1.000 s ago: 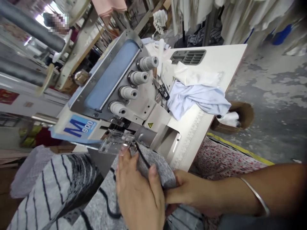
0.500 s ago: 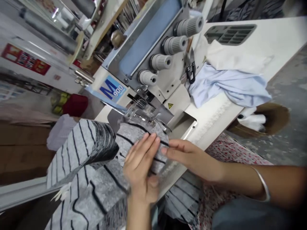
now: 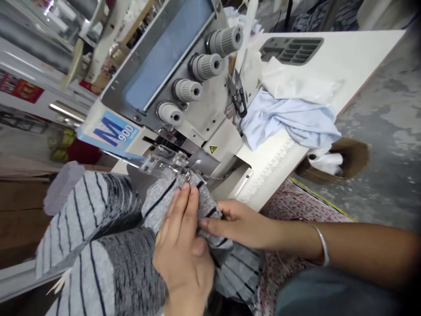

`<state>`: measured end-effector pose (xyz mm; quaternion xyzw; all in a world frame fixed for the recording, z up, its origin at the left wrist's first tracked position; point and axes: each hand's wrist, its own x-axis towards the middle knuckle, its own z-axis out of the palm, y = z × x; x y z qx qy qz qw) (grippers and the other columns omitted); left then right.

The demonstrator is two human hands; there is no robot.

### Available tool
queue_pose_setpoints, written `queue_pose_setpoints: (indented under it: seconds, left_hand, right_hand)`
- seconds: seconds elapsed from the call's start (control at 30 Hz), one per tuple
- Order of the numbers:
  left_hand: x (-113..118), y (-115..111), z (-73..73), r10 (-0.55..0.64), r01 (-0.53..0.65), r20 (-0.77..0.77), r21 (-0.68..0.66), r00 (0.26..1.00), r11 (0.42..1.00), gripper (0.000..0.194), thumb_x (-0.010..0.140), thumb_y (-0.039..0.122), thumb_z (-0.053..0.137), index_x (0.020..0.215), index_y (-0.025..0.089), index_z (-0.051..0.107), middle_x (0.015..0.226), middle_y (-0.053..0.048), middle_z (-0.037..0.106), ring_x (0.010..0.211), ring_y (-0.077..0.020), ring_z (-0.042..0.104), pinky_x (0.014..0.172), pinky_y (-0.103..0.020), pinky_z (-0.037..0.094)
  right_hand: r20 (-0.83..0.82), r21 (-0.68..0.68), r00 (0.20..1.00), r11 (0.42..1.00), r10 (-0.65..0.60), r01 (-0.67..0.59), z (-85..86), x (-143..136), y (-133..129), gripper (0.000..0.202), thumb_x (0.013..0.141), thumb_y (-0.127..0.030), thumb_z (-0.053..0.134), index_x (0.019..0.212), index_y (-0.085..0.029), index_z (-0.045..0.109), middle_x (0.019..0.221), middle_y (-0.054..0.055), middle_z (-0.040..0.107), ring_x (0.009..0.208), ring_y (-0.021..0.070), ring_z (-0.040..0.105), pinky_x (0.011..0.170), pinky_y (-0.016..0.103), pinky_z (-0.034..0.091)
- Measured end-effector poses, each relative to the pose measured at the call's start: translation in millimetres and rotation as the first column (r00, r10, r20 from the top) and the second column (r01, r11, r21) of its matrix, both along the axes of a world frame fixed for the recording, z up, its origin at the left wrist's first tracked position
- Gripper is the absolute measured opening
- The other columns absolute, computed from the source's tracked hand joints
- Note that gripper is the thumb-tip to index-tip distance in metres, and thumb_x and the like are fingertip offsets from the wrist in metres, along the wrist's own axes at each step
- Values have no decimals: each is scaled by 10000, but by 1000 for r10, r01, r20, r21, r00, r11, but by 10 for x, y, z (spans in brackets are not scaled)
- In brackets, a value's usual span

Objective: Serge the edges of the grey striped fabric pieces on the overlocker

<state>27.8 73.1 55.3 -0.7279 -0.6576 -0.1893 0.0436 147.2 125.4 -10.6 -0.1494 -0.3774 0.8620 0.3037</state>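
A grey fabric piece with black stripes [image 3: 159, 204] lies at the presser foot of an overlock sewing machine [image 3: 115, 127] marked M 900. My left hand [image 3: 184, 245] rests flat on it, fingers stretched toward the foot. At the fabric's right edge, my right hand [image 3: 238, 224] pinches the cloth between thumb and fingers. More of the striped cloth [image 3: 237, 272] hangs below the table edge. Two thick stacks of cut striped fabric stand to the left, an upper stack [image 3: 82, 210] and a lower stack [image 3: 125, 267].
Thread snips [image 3: 238, 94] sit against the machine. Light blue cloth [image 3: 289, 116] and white cloth [image 3: 296, 81] lie on the white table [image 3: 355, 52]. A cardboard box [image 3: 357, 160] with white cones stands on the floor at right. Tension knobs [image 3: 187, 90] jut from the machine.
The view has shifted, so the machine appears further left. The striped fabric lies turned at the foot, and my right hand has moved with its edge. My left hand stays flat on it.
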Motion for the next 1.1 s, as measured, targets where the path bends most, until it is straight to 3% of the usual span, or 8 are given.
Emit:
queue_pose_setpoints:
  seconds: [0.13, 0.27, 0.4, 0.53, 0.63, 0.73, 0.97, 1.1]
  left_hand:
    - [-51, 25, -11, -27, 27, 8, 1, 1000, 1000, 705, 984, 567, 70, 1381, 200, 522, 1444, -64, 512, 1377, -197, 412, 1149, -332, 278]
    - [-60, 40, -7, -53, 53, -21, -4, 998, 999, 649, 998, 535, 126, 1401, 188, 498, 1465, -95, 477, 1387, -231, 388, 1150, -381, 283]
    - [-194, 77, 69, -78, 79, 14, -43, 997, 996, 559, 1012, 487, 181, 1376, 235, 523, 1432, -83, 498, 1390, -258, 375, 1187, -479, 198]
    - [-247, 141, 137, -57, 58, -21, 42, 998, 997, 360, 974, 292, 462, 1295, 182, 583, 1343, -118, 551, 1315, -262, 452, 1128, -446, 313]
    - [-123, 182, 130, -22, 38, -99, 164, 995, 986, 264, 892, 212, 614, 1134, 115, 656, 1124, -127, 633, 1084, -236, 578, 970, -371, 443]
    - [-5, 208, 91, -66, 91, -143, 177, 988, 980, 188, 869, 167, 633, 1042, 98, 660, 991, -107, 659, 937, -217, 602, 854, -350, 478]
    - [-14, 260, 82, -14, 79, -225, 284, 974, 955, 121, 848, 160, 656, 966, 184, 655, 974, -78, 689, 940, -267, 598, 804, -418, 414]
    - [-50, 173, 12, -82, 114, -143, 226, 986, 967, 236, 886, 168, 611, 1120, 185, 638, 1080, -82, 661, 1022, -246, 592, 879, -405, 431]
  right_hand:
    - [61, 104, 997, 994, -37, 31, -69, 73, -74, 423, 877, -528, 607, 704, -164, 476, 702, -25, 387, 650, 104, 353, 574, 239, 298]
    - [103, 30, 995, 1000, 0, -3, 36, 184, 1, 425, 853, -560, 630, 756, -164, 508, 695, -33, 432, 644, 104, 389, 585, 233, 343]
    - [36, 48, 998, 998, 48, -50, 119, 233, 115, 321, 871, -471, 654, 937, -167, 578, 879, -3, 575, 805, 124, 523, 783, 264, 448]
    - [-43, 104, 996, 992, 80, -75, 61, 267, 73, 311, 872, -334, 673, 1109, -171, 554, 1023, 32, 600, 961, 143, 561, 929, 311, 446]
    - [61, 166, 998, 986, -10, 0, -13, 302, -19, 257, 885, -306, 639, 1073, -148, 565, 967, 38, 579, 905, 153, 543, 874, 318, 458]
    - [108, 183, 993, 983, -46, 25, -53, 338, -88, 191, 901, -309, 611, 978, -136, 584, 900, 26, 555, 848, 147, 507, 805, 290, 444]
    - [191, 258, 981, 963, 32, -82, -88, 393, -149, 256, 926, -356, 566, 785, -154, 500, 721, -28, 409, 672, 105, 358, 589, 225, 317]
    - [175, 241, 984, 968, 26, -69, -116, 407, -158, 253, 916, -370, 583, 806, -156, 506, 746, -22, 421, 688, 109, 356, 614, 226, 332]
